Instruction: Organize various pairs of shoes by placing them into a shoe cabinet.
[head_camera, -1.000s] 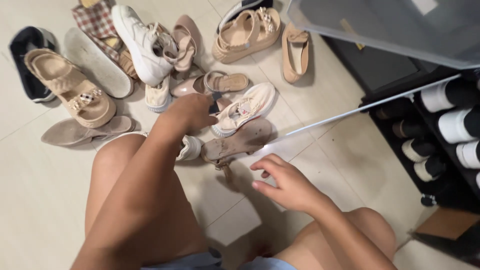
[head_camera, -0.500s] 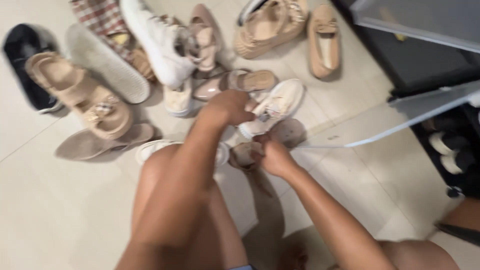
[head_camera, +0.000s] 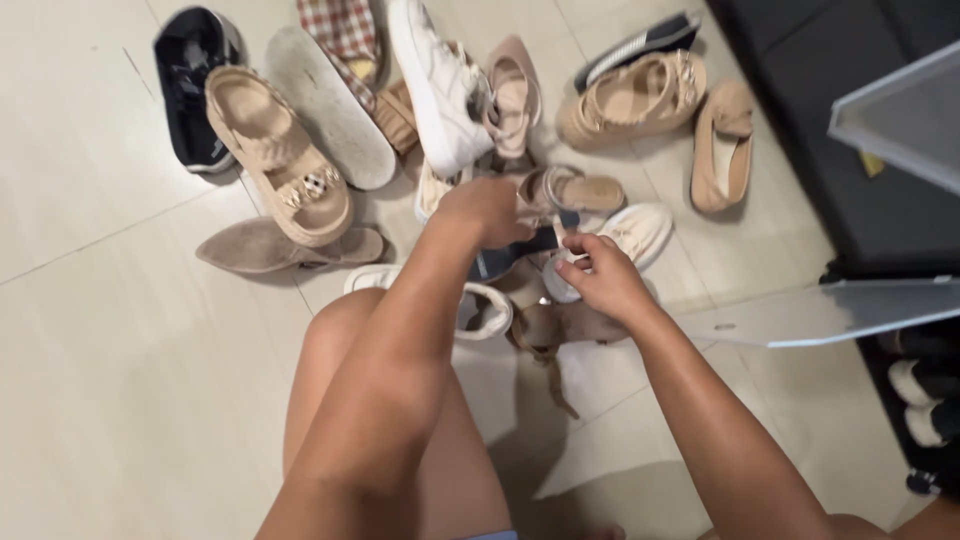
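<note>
My left hand (head_camera: 487, 210) is closed over a dark flat shoe part (head_camera: 515, 255), gripping it above a pile of shoes on the tiled floor. My right hand (head_camera: 598, 275) pinches the other end of the same dark piece, just in front of a cream sneaker (head_camera: 625, 235). A brown strappy sandal (head_camera: 560, 325) lies under my right wrist, and a white sneaker (head_camera: 480, 310) sits by my left forearm. My bare knees fill the lower middle.
Several more shoes lie beyond: a tan buckle sandal (head_camera: 280, 155), a grey suede flat (head_camera: 265, 248), a white sneaker (head_camera: 440, 85), a black sneaker (head_camera: 192, 85), a beige loafer (head_camera: 722, 150). A dark shoe cabinet with an open clear door (head_camera: 850, 310) stands on the right.
My right hand has come up from the floor to meet the left at the dark shoe piece. The view has shifted so the pile sits more to the right.
</note>
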